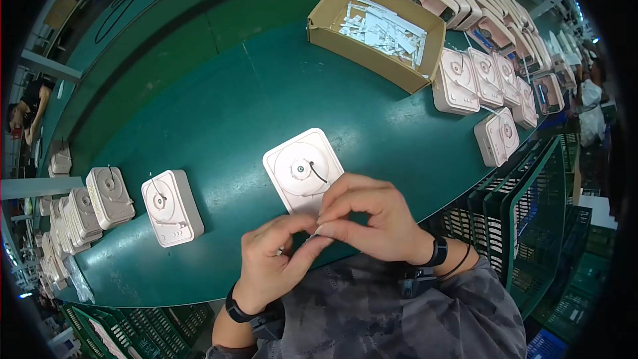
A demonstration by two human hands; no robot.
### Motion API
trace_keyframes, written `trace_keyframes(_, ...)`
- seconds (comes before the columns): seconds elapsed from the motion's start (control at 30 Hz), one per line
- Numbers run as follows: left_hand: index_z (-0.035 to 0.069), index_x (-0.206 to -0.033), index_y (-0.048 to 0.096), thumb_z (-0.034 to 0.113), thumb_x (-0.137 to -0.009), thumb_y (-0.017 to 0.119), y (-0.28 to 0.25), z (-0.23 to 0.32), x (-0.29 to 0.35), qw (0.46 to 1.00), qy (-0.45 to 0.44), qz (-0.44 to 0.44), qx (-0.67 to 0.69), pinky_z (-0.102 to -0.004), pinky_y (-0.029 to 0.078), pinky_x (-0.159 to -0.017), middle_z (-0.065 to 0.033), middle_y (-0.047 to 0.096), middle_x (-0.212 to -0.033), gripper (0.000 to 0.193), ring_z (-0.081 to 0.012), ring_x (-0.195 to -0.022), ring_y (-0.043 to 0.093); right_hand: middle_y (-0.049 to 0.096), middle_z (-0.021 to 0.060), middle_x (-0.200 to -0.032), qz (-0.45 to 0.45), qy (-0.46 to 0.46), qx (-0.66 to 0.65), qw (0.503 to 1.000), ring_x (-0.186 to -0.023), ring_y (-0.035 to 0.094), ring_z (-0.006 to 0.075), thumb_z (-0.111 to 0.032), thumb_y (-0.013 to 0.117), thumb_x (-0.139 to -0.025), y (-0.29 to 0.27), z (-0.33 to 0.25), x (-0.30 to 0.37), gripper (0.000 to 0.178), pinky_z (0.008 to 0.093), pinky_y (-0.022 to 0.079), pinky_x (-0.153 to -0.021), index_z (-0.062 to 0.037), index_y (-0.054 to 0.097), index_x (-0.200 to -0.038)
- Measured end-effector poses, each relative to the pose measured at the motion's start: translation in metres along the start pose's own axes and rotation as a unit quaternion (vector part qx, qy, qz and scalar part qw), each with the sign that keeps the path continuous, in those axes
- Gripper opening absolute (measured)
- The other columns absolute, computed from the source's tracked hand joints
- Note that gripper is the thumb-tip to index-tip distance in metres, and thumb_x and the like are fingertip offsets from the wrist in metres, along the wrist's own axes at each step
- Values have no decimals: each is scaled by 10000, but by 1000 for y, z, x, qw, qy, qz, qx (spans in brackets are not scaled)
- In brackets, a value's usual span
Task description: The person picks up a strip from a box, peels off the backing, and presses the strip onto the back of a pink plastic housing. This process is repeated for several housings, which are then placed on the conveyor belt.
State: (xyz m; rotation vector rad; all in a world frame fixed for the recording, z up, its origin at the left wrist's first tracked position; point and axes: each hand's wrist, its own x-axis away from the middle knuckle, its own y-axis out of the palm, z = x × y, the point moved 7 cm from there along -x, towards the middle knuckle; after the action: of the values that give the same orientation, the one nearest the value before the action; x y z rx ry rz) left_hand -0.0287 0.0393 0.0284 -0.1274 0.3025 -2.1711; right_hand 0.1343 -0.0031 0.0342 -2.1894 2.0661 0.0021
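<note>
In front of me on the green table lies a pale pink plastic housing, shaped like a small record player. A round recess sits in its top, and a short black wire sticks out near the centre. My left hand and my right hand meet at the housing's near edge, fingertips pinched together. Whatever small thing they hold is hidden by the fingers. The hands cover the housing's near right corner. A similar pink housing stands to the left, a thin wire rising from its top.
An open cardboard box with white strips stands at the far right of the green table. Pink housings crowd the right end; more line the left. Green crates stand beside the table. A person is at far left.
</note>
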Motion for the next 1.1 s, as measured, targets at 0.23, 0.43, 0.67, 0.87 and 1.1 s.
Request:
trace_keyframes(0.23, -3, -981, 695, 14, -833, 807, 0, -22, -4, 999, 10, 44, -4, -211, 401, -538, -6, 688, -798, 186, -36, -611, 518, 657, 107, -1041, 118, -39, 218, 968, -932, 653, 276, -85, 799, -819, -27, -4, 9, 242, 363, 531, -784, -20, 708, -1033)
trace_keyframes(0.43, -14, -1043, 640, 81, -1016, 649, -27, -53, -9, 989, -74, 126, -27, -243, 477, -649, -43, 654, -862, 99, -115, -737, 586, 571, 84, -896, 169, -175, 377, 894, -887, 547, 298, -214, 671, -804, 1, 15, -14, 165, 403, 485, -758, -58, 620, -783)
trace_keyframes(0.67, -47, -1015, 634, 82, -1001, 672, -3, -67, -37, 994, -56, 77, 55, -262, 504, -679, -71, 673, -877, 135, -135, -752, 608, 603, 71, -803, 202, -168, 265, 928, -856, 567, 272, -170, 647, -806, -8, 30, -30, 150, 374, 480, -726, -42, 607, -739)
trace_keyframes(0.87, -58, -1065, 638, 82, -1018, 646, -14, -68, -35, 991, -71, 90, 74, -263, 534, -733, -115, 707, -927, 148, -152, -799, 647, 637, 111, -745, 120, -197, 250, 940, -814, 631, 307, -157, 652, -834, 8, 29, -36, 139, 426, 498, -666, -25, 609, -835)
trace_keyframes(1.1, -34, -1009, 676, 54, -956, 685, -19, -71, -36, 996, -55, 71, 21, -229, 475, -687, -41, 665, -885, 103, -88, -762, 588, 634, 163, -771, -69, -83, 309, 945, -803, 661, 358, -168, 599, -908, 12, 25, -52, 230, 478, 514, -673, -29, 562, -1088)
